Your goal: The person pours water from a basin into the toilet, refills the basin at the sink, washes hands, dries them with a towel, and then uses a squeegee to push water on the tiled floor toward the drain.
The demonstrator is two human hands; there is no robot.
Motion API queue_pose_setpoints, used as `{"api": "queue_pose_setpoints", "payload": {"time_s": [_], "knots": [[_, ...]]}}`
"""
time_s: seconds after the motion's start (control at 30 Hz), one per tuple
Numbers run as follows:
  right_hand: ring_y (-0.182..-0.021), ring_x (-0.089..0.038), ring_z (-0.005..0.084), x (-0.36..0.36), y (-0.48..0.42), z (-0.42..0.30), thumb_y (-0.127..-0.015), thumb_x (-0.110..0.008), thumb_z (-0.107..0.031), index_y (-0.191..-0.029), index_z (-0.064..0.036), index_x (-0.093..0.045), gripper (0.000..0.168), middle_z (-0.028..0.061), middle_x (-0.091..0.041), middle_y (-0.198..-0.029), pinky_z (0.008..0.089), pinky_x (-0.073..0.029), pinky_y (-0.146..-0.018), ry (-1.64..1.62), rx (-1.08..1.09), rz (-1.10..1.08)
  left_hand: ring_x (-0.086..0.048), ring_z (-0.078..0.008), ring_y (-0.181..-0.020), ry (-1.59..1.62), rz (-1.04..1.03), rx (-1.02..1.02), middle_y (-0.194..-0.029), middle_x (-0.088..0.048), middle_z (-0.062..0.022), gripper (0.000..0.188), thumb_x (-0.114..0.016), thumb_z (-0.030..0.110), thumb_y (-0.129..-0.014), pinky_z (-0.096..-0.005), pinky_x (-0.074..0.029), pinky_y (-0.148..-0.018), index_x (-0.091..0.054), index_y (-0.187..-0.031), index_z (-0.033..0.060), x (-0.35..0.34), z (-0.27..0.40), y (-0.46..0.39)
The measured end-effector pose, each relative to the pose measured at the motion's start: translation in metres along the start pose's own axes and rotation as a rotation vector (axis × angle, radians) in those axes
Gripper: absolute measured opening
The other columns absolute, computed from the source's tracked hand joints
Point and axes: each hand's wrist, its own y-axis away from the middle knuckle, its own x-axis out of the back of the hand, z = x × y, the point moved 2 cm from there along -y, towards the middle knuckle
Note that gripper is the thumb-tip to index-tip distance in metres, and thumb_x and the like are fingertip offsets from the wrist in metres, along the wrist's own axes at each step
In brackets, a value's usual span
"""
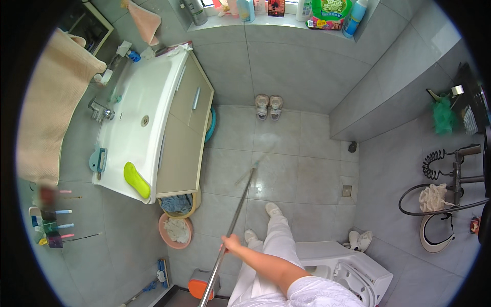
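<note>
My right hand [231,245] is wrapped around a long metal pole [241,203]. The pole slants from the bottom edge up to the middle of the floor. At its far end a thin, pale, see-through blade [255,165], like that of a floor squeegee, lies across the grey floor tiles [274,172]. Glare makes its edges hard to make out. My left hand is out of view. Below my right forearm are my white trousers [278,234], and my white shoe [273,208] stands just short of the blade.
On the left is a washbasin cabinet [184,153]; beside it stand a beige basket [197,205] and a pink basin [163,240] with cloth. Sandals [268,106] stand by the far wall. A floor drain [346,190] is at right, a white appliance [368,264] lower right, an orange-and-grey bin [197,286] near the pole.
</note>
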Motion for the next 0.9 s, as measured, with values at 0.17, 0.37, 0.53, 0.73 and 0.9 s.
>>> {"api": "queue_pose_setpoints", "payload": {"time_s": [0.17, 0.37, 0.53, 0.73, 0.9], "knots": [[-0.053, -0.062, 0.0270, -0.063, -0.036, 0.012, -0.083, -0.055, -0.020, -0.081, 0.008, -0.054, 0.028, 0.0166, -0.060, -0.065, 0.0401, -0.053, -0.045, 0.356, 0.080, -0.061, -0.059, -0.0165, -0.090, 0.011, 0.073, -0.030, -0.096, -0.065, -0.0159, 0.035, -0.063, 0.006, -0.079, -0.0304, -0.046, -0.080, -0.058, -0.113, -0.0009, -0.007, 0.005, -0.005], [-0.053, -0.062, 0.0283, -0.084, -0.052, -0.010, -0.081, -0.058, -0.024, -0.076, 0.008, -0.056, 0.032, 0.0173, -0.060, -0.066, 0.0417, -0.054, -0.047, 0.536, -0.010, -0.219, -0.060, -0.0172, -0.089, 0.001, 0.098, -0.135, -0.096, -0.065, -0.0163, 0.034, -0.062, 0.007, -0.080, -0.0306, -0.047, -0.079, -0.058, -0.113, -0.0008, -0.026, 0.045, -0.053], [-0.055, -0.061, 0.0277, -0.051, -0.059, -0.001, -0.080, -0.059, -0.024, -0.080, 0.007, -0.053, 0.032, 0.0165, -0.059, -0.068, 0.0434, -0.054, -0.048, 0.278, -0.015, -0.209, -0.060, -0.0177, -0.089, -0.030, 0.048, -0.190, -0.095, -0.065, -0.0167, 0.034, -0.062, 0.008, -0.080, -0.0308, -0.047, -0.079, -0.058, -0.113, -0.0008, -0.029, 0.074, -0.070], [-0.057, -0.062, 0.0286, 0.028, -0.016, 0.021, -0.081, -0.058, -0.020, -0.086, 0.009, -0.051, 0.030, 0.0174, -0.059, -0.070, 0.0432, -0.054, -0.048, 0.098, -0.066, -0.009, -0.060, -0.0184, -0.088, -0.020, -0.020, -0.191, -0.095, -0.065, -0.0170, 0.033, -0.062, 0.008, -0.080, -0.0310, -0.047, -0.078, -0.058, -0.112, -0.0008, -0.023, 0.068, -0.053], [-0.059, -0.061, 0.0266, 0.057, 0.001, 0.003, -0.082, -0.056, -0.015, -0.099, 0.009, -0.042, 0.033, 0.0159, -0.057, -0.073, 0.0412, -0.053, -0.049, 0.064, -0.081, 0.027, -0.061, -0.0189, -0.088, 0.018, 0.008, -0.182, -0.094, -0.065, -0.0174, 0.033, -0.062, 0.009, -0.081, -0.0311, -0.047, -0.078, -0.058, -0.112, -0.0008, -0.017, 0.060, -0.033]]}}
